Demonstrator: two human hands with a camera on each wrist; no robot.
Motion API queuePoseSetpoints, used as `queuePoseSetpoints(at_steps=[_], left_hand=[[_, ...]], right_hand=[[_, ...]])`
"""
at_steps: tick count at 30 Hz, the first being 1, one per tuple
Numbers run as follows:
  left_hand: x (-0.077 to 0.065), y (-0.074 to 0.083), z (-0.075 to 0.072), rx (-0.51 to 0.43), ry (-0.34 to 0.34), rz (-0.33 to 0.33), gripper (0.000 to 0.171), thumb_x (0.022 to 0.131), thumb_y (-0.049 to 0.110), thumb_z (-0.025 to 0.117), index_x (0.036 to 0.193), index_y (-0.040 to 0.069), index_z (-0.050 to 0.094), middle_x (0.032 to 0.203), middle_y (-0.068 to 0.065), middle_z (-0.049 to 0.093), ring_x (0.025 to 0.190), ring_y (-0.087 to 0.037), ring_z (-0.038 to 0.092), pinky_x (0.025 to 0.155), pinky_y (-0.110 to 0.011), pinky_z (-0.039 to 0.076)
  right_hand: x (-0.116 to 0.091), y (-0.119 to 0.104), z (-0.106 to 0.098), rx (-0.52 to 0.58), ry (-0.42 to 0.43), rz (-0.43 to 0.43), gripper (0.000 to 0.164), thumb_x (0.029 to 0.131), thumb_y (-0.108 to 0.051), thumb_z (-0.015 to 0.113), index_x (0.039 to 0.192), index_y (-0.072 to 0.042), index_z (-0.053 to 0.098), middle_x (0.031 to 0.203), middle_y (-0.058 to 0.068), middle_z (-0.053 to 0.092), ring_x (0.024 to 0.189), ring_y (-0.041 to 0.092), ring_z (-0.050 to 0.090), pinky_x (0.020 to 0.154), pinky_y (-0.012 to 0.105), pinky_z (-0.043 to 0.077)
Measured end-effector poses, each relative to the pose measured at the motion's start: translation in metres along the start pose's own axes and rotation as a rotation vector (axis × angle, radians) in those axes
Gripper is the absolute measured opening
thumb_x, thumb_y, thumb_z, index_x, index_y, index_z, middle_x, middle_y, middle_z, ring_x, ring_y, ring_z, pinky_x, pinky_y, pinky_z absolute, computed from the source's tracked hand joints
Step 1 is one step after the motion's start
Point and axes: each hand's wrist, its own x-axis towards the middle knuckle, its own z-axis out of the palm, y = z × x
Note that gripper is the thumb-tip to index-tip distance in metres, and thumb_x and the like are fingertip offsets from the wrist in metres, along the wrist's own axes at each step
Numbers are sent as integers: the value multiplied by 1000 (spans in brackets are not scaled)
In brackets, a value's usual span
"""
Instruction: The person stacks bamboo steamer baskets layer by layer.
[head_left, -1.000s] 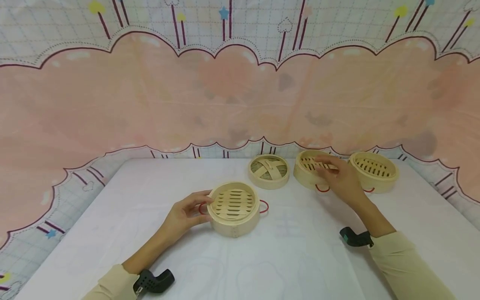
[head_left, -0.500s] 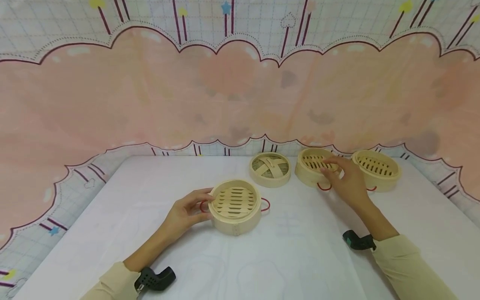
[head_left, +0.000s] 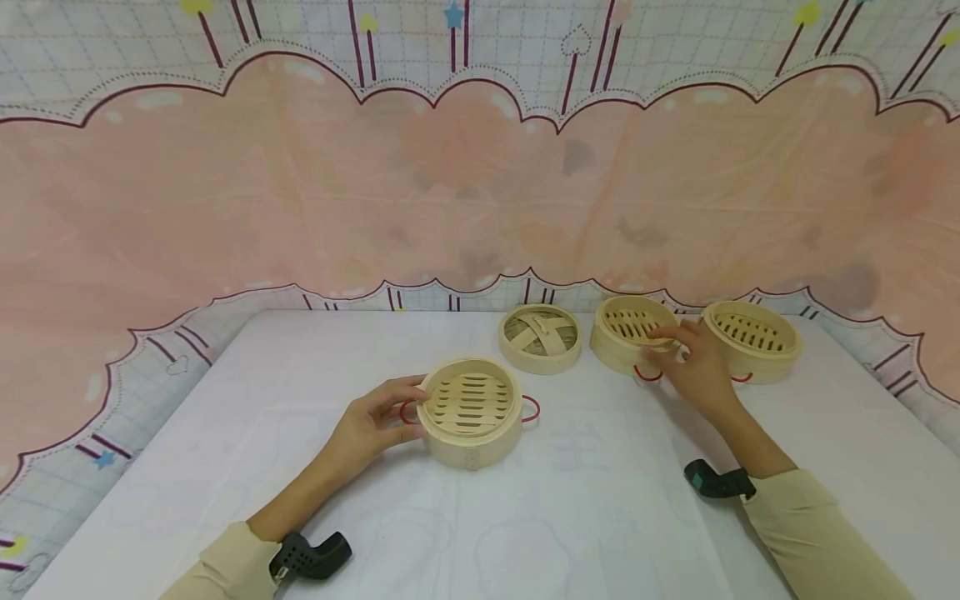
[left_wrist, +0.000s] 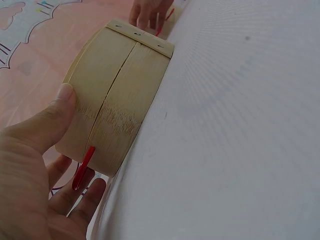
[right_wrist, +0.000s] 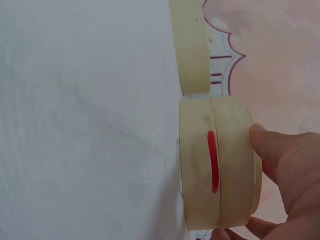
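1. Left hand [head_left: 367, 421]: fingers [left_wrist: 87, 200] and thumb bent in a wide spread round the left side of the near steamer basket [head_left: 470, 412], thumb on the near side. Left red loop [left_wrist: 83, 168] sits inside the spread; grip looks to be on the wall, probably to steady the basket.
2. Right hand [head_left: 697, 367]: partly spread, thumb at the top rim of the far steamer basket [head_left: 632, 323], other fingers bent in along its right side. Contact there is mostly hidden, so can't tell how firm the hold is. Reach from the right likely suits that arm and leaves the woven lid undisturbed.
3. Near basket: mid-table, left of the right hand, upright, slatted floor facing up, base on the white table [head_left: 585, 517]. Right red loop [head_left: 531, 409] sticks out free.
4. Far basket: upright at the far edge, right of centre, its own red loop [right_wrist: 213, 162] on the near side, hanging clear of the fingers.
5. Woven lid [head_left: 540, 339]: just left of far basket, crossed strips up, presumably lying flat for stability.
6. Right steamer basket [head_left: 753, 342]: far right, upright, untouched as far as seen.
7. Patterned cloth [head_left: 480, 208] behind everything.
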Motion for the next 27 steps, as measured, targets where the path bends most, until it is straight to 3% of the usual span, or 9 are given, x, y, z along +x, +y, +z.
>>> queuePoseSetpoints(at_steps=[2,5,11,18,27], left_hand=[[0,0,0,0,0,-1,42,77,-1,77,117,2,63,137,-11,51,123,-19,49,95,-26,45],[0,0,0,-1,0,-2,42,77,-1,77,116,2,63,137,-12,51,123,-20,48,96,-26,45],[0,0,0,-10,3,-5,41,77,-2,77,116,1,63,137,-12,51,124,-20,48,96,-26,44],[-1,1,0,-22,0,0,41,77,-3,76,116,1,63,137,-13,50,123,-20,49,95,-26,45],[-1,2,0,-10,-2,-8,41,78,-1,76,117,2,63,138,-12,50,124,-21,47,96,-27,44]], right_hand=[[-1,1,2,6,-5,1,26,87,-15,72,105,2,66,121,30,43,114,45,39,91,65,39],[-1,2,3,14,-2,-9,23,87,-13,72,102,3,66,124,34,41,119,47,37,91,66,39],[-1,4,3,26,-19,30,25,88,-17,70,103,2,64,141,39,28,136,51,18,96,70,32],[0,10,6,42,-28,65,29,89,-21,70,108,1,62,140,33,38,139,47,14,102,69,23],[-1,8,8,30,-2,91,30,88,-20,71,107,1,63,139,30,41,138,44,19,101,63,32]])
